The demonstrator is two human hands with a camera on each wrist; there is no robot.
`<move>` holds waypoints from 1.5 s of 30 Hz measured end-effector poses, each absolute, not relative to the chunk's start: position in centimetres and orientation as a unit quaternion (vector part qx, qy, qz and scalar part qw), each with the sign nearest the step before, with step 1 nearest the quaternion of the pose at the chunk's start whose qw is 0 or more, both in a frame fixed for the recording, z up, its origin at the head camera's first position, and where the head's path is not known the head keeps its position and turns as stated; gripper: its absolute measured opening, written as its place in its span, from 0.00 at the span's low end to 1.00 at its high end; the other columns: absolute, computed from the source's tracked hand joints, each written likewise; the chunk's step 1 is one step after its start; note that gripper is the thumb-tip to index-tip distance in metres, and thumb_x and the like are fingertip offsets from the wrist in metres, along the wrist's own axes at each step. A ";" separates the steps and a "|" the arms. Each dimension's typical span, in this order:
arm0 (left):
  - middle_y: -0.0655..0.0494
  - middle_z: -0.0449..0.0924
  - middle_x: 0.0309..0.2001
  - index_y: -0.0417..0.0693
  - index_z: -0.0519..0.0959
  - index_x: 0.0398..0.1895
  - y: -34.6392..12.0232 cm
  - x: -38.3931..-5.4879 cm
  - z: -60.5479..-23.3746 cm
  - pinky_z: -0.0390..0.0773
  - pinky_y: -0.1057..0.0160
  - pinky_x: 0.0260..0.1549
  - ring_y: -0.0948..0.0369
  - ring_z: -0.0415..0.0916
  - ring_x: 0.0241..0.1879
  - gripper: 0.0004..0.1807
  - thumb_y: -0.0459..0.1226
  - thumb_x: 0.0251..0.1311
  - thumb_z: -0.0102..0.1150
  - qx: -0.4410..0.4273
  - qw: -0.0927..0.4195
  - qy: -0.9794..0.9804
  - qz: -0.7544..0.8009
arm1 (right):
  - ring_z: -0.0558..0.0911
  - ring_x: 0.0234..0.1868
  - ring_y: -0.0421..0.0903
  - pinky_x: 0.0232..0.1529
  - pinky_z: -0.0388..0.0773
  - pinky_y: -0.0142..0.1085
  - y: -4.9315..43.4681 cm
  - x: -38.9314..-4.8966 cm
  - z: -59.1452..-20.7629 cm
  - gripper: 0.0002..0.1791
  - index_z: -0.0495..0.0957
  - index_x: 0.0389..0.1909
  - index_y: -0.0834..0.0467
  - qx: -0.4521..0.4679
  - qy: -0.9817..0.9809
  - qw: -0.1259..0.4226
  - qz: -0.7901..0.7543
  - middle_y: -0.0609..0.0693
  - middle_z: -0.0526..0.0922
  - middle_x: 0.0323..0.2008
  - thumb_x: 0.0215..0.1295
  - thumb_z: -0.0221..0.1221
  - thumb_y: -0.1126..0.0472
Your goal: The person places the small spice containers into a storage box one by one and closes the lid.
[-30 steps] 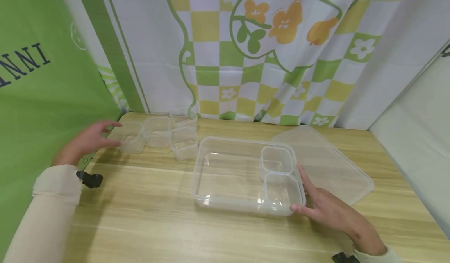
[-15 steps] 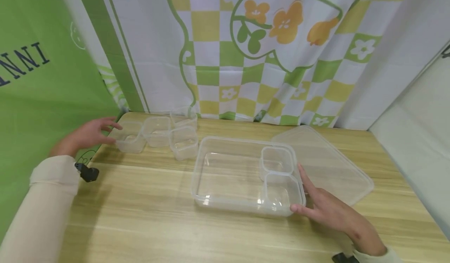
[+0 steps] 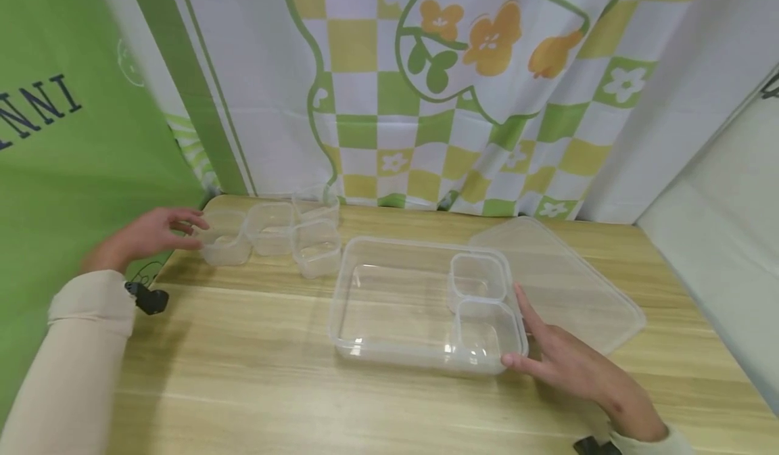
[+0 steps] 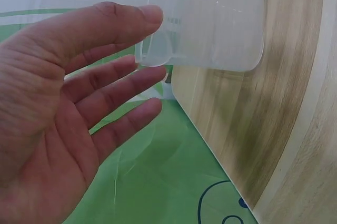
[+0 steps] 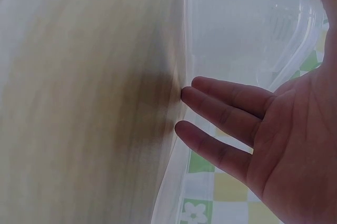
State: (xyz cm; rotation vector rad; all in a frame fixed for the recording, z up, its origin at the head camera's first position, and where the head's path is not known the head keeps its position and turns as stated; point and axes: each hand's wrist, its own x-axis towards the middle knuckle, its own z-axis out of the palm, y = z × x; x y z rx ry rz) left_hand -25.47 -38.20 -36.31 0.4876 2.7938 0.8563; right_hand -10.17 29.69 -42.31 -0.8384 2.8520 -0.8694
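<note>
- Four small clear plastic containers (image 3: pixel 270 235) cluster at the far left of a wood-grain table (image 3: pixel 274 387), head view; two matching small tubs (image 3: pixel 485 333) sit one behind the other at the right end of a large rectangular clear box (image 3: pixel 398 306), just right of the table's middle.
- A person's left hand (image 3: pixel 159 230), thumb and fingers apart, reaches to the leftmost container; the right hand (image 3: pixel 562 359), fingers extended, braces the box's right end, thumb at its near corner.
- A translucent lid (image 3: pixel 572 289) lies flat beside and partly behind the box, before a checked, flower-print curtain (image 3: pixel 395 127).
- Dark capitals reading "NNI" (image 3: pixel 39 107), preceded by a letter cut by the frame, mark a green cloth (image 3: pixel 67 191) at left; a dark stroke (image 3: pixel 771 86) at the right edge is too cropped to read.
- Left wrist view: the fingers are loosely parted about the container's edge; whether they touch it cannot be told. Dark line art (image 4: pixel 216 197) shows on the green cloth.
- Right wrist view: three straight, parted fingers (image 5: pixel 226 116) meet the box's side near the tabletop.
</note>
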 end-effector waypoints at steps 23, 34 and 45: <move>0.27 0.63 0.71 0.41 0.86 0.33 -38.2 -25.5 -36.1 0.68 0.42 0.56 0.28 0.62 0.66 0.10 0.40 0.64 0.71 0.144 0.095 0.948 0.267 | 0.77 0.61 0.63 0.58 0.72 0.64 29.6 -10.1 -42.2 0.62 0.26 0.83 0.53 -0.264 0.926 0.029 -0.270 0.73 0.70 0.66 0.69 0.67 0.51; 0.27 0.61 0.72 0.41 0.84 0.31 -38.1 -25.7 -36.6 0.70 0.63 0.39 0.53 0.78 0.37 0.15 0.44 0.64 0.71 0.134 0.096 0.948 0.272 | 0.78 0.61 0.66 0.58 0.72 0.64 29.6 -10.1 -42.2 0.61 0.26 0.83 0.52 -0.257 0.926 0.034 -0.276 0.74 0.71 0.65 0.70 0.67 0.51; 0.25 0.60 0.71 0.40 0.80 0.27 -38.0 -25.8 -36.9 0.69 0.64 0.33 0.52 0.75 0.25 0.18 0.45 0.62 0.72 0.130 0.096 0.945 0.285 | 0.78 0.60 0.66 0.58 0.73 0.64 29.6 -10.2 -42.3 0.62 0.27 0.83 0.53 -0.262 0.926 0.026 -0.269 0.75 0.69 0.67 0.69 0.67 0.51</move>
